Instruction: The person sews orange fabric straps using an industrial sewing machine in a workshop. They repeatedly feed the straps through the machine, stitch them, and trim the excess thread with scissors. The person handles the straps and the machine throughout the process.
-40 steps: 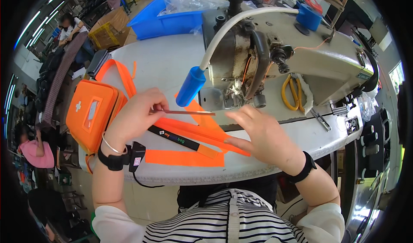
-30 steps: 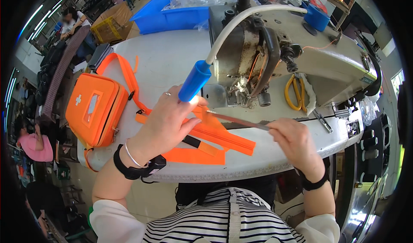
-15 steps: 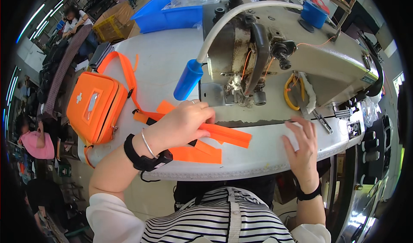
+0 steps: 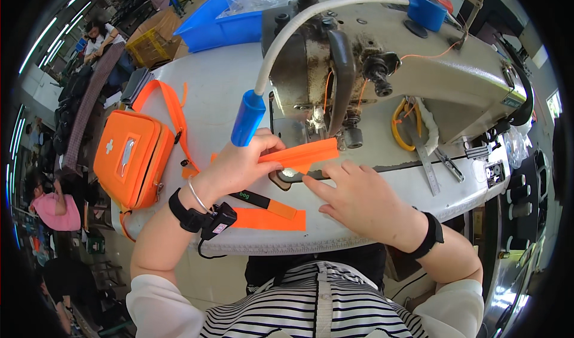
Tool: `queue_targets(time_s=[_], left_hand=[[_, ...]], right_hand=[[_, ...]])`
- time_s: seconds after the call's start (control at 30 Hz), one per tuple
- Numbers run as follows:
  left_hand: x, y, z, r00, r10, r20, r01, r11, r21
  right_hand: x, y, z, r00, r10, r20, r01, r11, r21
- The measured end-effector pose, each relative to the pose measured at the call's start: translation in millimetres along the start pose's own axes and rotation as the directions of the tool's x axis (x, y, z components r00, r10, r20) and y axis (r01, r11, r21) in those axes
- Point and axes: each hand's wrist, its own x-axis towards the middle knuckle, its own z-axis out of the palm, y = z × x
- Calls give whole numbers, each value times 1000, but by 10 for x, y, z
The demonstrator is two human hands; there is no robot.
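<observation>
My left hand point(image 4: 245, 157) pinches an orange fabric strip point(image 4: 305, 154), which has a lengthwise ridge. The strip's free end reaches toward the needle area of the sewing machine point(image 4: 335, 108). Just below that end is my right hand point(image 4: 359, 197), fingers apart and nothing in its grip; whether a fingertip touches the strip I cannot tell. Under my left wrist, a narrow strip with a black label and orange end point(image 4: 281, 209) lies over a flat orange piece point(image 4: 272, 219). An orange first-aid bag point(image 4: 134, 153) with a white cross and strap rests farther left.
Yellow-handled scissors point(image 4: 418, 138) and small metal snips point(image 4: 449, 166) lie right of the needle. A blue-ended hose point(image 4: 248, 118) hangs by my left hand. Behind stands a blue bin point(image 4: 209, 30) holding plastic bags. Other people work at the far left.
My left hand has lifted the strip up toward the needle area, uncovering the labelled strip below. My right hand has moved left, close to the strip's end.
</observation>
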Motion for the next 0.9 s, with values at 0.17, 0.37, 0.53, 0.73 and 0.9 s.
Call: queue_targets(time_s=[0.17, 0.37, 0.53, 0.73, 0.9], left_hand=[[-72, -32, -45, 998, 27, -57, -23, 997, 72], [-210, -9, -250, 995, -53, -85, 56, 998, 34], [-343, 26, -602, 994, -6, -111, 14, 997, 70], [-458, 83, -800, 1000, -13, 5, 12, 984, 179], [-281, -97, -412, 988, 129, -86, -87, 922, 378]], right_hand=[[159, 169, 20, 999, -15, 39, 15, 1000, -11], [64, 322, -88, 993, -10, 114, 5, 999, 42], [44, 465, -97, 990, -55, 127, 66, 994, -83], [159, 521, -160, 989, -103, 107, 113, 989, -96], [218, 575, -101, 991, -128, 28, 129, 990, -52]])
